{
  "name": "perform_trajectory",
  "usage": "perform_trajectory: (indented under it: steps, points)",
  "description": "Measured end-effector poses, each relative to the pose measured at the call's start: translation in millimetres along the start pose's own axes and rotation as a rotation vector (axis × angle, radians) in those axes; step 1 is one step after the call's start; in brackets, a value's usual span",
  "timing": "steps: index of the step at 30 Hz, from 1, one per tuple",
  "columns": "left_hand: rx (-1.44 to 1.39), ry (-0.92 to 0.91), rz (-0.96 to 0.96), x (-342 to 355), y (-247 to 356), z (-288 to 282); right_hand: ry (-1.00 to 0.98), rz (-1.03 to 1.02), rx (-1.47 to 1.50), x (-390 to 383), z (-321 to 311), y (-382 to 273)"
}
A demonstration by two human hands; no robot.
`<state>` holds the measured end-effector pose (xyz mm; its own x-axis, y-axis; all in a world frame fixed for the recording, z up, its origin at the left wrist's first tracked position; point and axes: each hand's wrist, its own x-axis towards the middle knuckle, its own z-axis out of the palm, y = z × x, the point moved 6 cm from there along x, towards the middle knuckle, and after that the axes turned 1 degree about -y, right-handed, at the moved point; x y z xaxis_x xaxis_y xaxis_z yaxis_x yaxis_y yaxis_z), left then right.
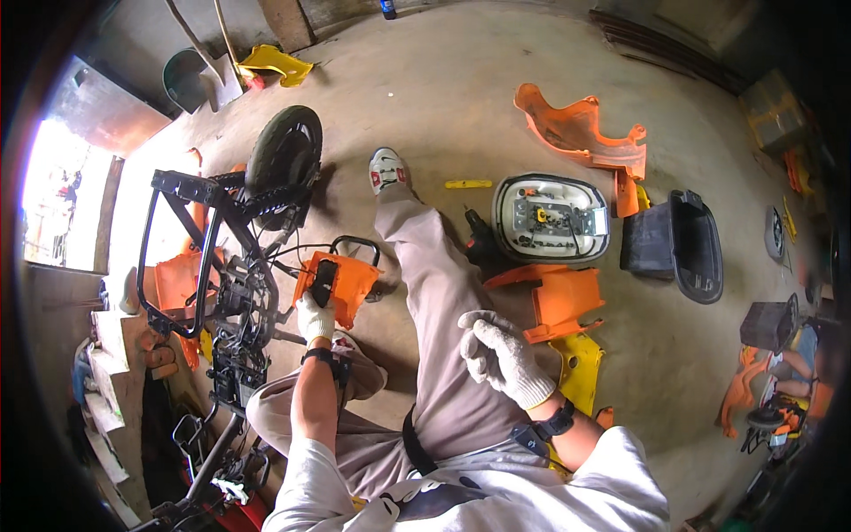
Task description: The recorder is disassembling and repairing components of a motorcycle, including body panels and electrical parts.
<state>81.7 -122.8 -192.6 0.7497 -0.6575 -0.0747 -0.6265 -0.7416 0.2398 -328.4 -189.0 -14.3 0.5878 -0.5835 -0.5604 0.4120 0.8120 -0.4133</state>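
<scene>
My left hand [316, 316], in a white glove, grips an orange plastic panel [351, 293] with a black insert [324, 281], beside the black frame [214, 260] of a dismantled scooter with a tyre [279, 160] at its far end. My right hand [498, 355], also gloved, hangs above my outstretched leg [424, 284], fingers loosely bent and apart, with no object visible in it. Just beyond it, another orange panel [558, 300] lies on the floor over a yellow panel [581, 381].
A black drill [484, 248], open seat compartment [525, 220], black bucket [656, 244], curved orange fairing [572, 129] and yellow strip [467, 184] lie ahead. Another person [793, 372] is among parts at far right. Shovels [222, 84] lean at the back; concrete steps [115, 372] border the left.
</scene>
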Motion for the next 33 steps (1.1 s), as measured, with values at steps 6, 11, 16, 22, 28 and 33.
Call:
perform_trajectory:
  steps: [6,11,16,22,28,33]
  points:
    - [-0.076,-0.06,0.053,-2.6,-11.7,-4.2,-0.044,-0.017,-0.02,2.1,0.8,1.9]
    - [-0.184,-0.202,0.04,-3.8,-16.8,-4.2,-0.04,-0.026,0.015,3.1,-0.6,6.1]
    - [-0.277,-0.213,0.041,-5.0,-9.6,1.5,-0.011,-0.04,-0.028,3.8,-3.0,8.0]
    - [-0.183,-0.179,0.123,10.5,-0.8,14.3,-0.105,-0.064,0.074,1.4,1.3,8.8]
    - [-0.139,-0.115,0.049,10.7,3.5,12.1,-0.141,-0.04,0.134,2.4,1.1,10.1]
    - [-0.271,-0.167,0.043,-1.7,13.4,1.6,-0.126,-0.006,0.174,3.8,-0.2,12.7]
